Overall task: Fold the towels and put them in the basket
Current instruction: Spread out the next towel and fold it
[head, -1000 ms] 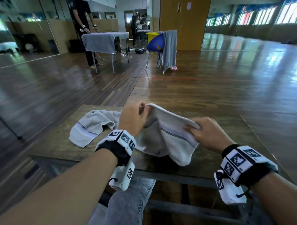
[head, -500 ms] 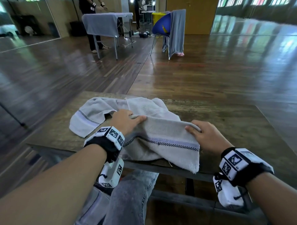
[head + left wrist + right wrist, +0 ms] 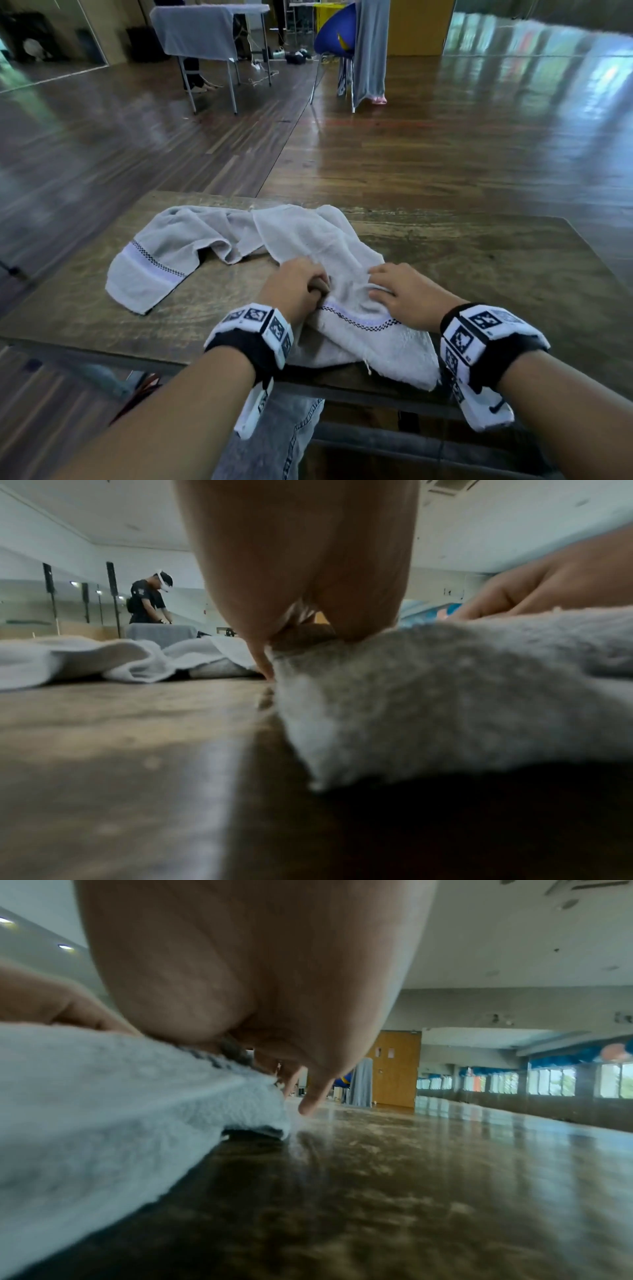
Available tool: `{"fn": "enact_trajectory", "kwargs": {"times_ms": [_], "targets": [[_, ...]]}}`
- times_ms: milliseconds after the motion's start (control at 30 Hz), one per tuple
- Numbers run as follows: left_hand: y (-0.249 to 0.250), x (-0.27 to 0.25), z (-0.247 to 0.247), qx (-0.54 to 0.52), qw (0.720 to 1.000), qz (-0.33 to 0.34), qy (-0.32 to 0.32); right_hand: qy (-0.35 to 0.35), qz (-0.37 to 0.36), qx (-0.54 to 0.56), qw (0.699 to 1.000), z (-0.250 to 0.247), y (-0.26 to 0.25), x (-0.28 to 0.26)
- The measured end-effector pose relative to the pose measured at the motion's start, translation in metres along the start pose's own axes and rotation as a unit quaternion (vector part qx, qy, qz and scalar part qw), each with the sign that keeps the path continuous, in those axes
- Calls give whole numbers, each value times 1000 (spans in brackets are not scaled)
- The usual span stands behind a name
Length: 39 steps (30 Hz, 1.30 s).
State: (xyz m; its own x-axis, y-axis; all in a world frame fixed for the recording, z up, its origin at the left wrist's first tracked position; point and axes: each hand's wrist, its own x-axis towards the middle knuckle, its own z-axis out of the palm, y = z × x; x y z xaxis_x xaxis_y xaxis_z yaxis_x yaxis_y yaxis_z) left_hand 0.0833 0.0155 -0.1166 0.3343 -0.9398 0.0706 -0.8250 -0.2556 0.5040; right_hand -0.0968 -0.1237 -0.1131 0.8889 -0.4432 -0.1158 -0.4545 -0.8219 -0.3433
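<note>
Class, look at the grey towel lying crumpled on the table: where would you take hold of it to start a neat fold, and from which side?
Take the towel at its striped end, which lies flat and clear on the left. Probably come from the left with the left hand, pinching that hem's corners. The middle is bunched and twisted under both hands, so gripping there would only carry the creases along.

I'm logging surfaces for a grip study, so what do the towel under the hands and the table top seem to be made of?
Towel: looks like grey terry cloth, probably cotton; fuzzy looped pile, soft crumpled folds, a woven lilac band with a checked border.
Table: seems to be worn brown wood or wood veneer; mottled, scuffed, faintly grained, semi-gloss with window reflections. Which one, I cannot tell.
</note>
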Motion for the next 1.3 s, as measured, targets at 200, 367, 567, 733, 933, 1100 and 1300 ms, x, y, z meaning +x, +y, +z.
{"fn": "enact_trajectory", "kwargs": {"times_ms": [200, 367, 567, 733, 933, 1100, 1300], "targets": [[33, 7, 20, -80, 992, 85, -45, 70, 50, -29, 996, -13, 28, -45], [46, 20, 26, -34, 993, 91, -61, 50, 48, 52, 996, -9, 51, -70], [62, 25, 34, -66, 979, 156, -110, 21, 44, 37, 998, -9, 54, -78], [75, 30, 42, 10, 985, 136, -106, -40, 35, 39, 998, -13, 43, -74], [106, 93, -4, -6, 985, 144, -92, -12, 48, 8, 999, -100, 59, -31], [128, 163, -69, 48, 983, 145, 103, 253, 72, -10, 965, -167, 100, 15], [110, 183, -98, 9, 964, 75, 255, 383, 118, 39, 915, -193, 153, 13]]}}
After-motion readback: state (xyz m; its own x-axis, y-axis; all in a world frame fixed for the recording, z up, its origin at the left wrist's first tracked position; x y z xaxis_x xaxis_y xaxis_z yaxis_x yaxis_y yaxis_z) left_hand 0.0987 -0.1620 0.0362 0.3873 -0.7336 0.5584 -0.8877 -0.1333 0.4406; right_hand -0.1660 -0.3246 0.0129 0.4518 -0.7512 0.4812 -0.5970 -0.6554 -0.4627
